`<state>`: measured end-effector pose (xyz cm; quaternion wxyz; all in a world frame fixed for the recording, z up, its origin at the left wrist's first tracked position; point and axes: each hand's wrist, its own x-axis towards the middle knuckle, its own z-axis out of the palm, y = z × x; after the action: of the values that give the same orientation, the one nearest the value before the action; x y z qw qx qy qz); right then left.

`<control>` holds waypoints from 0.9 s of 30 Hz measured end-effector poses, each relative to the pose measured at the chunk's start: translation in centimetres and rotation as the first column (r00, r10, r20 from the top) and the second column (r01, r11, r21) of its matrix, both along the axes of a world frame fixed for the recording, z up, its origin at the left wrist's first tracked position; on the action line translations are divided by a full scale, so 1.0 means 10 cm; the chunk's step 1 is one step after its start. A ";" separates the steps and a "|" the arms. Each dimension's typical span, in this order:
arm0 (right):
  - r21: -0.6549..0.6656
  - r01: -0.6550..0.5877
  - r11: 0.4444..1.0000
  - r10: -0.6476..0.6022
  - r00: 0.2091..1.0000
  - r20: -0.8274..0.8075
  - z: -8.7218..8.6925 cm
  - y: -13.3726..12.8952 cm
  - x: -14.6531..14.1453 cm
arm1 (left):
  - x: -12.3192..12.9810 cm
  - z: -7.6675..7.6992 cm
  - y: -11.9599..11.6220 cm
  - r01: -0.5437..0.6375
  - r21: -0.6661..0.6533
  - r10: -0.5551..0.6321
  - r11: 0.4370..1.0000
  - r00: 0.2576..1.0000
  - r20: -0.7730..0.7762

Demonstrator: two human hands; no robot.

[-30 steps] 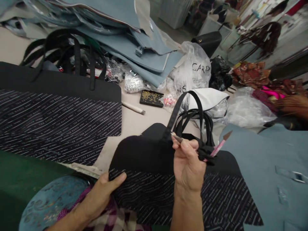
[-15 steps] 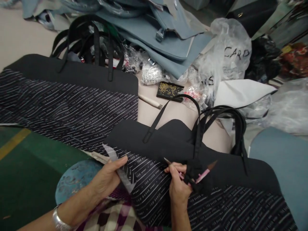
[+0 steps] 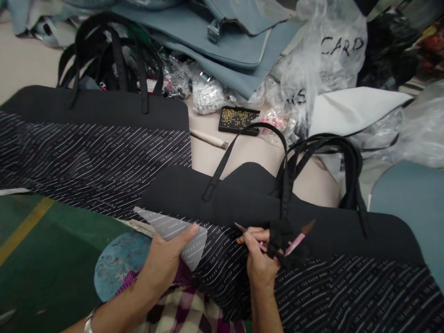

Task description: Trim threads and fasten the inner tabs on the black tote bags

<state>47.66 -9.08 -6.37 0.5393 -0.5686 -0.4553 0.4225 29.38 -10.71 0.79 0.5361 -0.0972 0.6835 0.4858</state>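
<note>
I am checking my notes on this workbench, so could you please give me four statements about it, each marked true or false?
1. The left hand holds a translucent grey wedge-shaped sheet. True.
2. The right hand holds no tool. False: it holds a slim pink-and-brown pointed tool.
3. A shallow black rectangular tray lies left of the clear plastic bag marked CARD. True.
4. The looped strap nearest the hands is white. False: it is black.
</note>
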 end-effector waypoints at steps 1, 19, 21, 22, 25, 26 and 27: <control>0.003 -0.003 1.000 0.003 1.000 0.007 0.00 0.00 0.00 | 0.05 -0.03 0.02 -0.018 0.030 0.016 0.999 0.999 0.041; -0.045 0.148 0.988 -0.150 0.988 -0.043 0.07 -0.08 0.00 | 0.17 -0.17 0.19 -0.161 -0.046 0.167 0.986 0.952 0.256; -0.057 0.139 0.989 -0.141 0.989 -0.040 0.03 -0.10 0.01 | 0.25 -0.20 0.14 -0.139 -0.016 0.138 0.990 0.951 0.278; -0.061 0.138 0.989 -0.140 0.990 -0.030 0.01 -0.10 0.02 | 0.29 -0.22 0.11 -0.112 -0.007 0.108 0.994 0.946 0.306; -0.060 0.120 0.991 -0.119 0.993 0.013 0.00 -0.10 0.02 | 0.41 -0.27 0.08 -0.013 -0.012 0.017 1.000 0.919 0.394; -0.057 0.111 0.992 -0.109 0.993 0.032 0.00 -0.09 0.02 | 0.44 -0.28 0.09 0.009 -0.019 -0.001 1.000 0.916 0.402; -0.053 0.106 0.993 -0.103 0.993 0.052 0.01 -0.08 0.02 | 0.45 -0.29 0.11 0.022 -0.030 -0.008 0.999 0.916 0.401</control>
<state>47.91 -9.92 -6.26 0.5332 -0.6167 -0.4262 0.3920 33.91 -9.66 -2.12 0.6668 -0.1985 0.5681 0.4396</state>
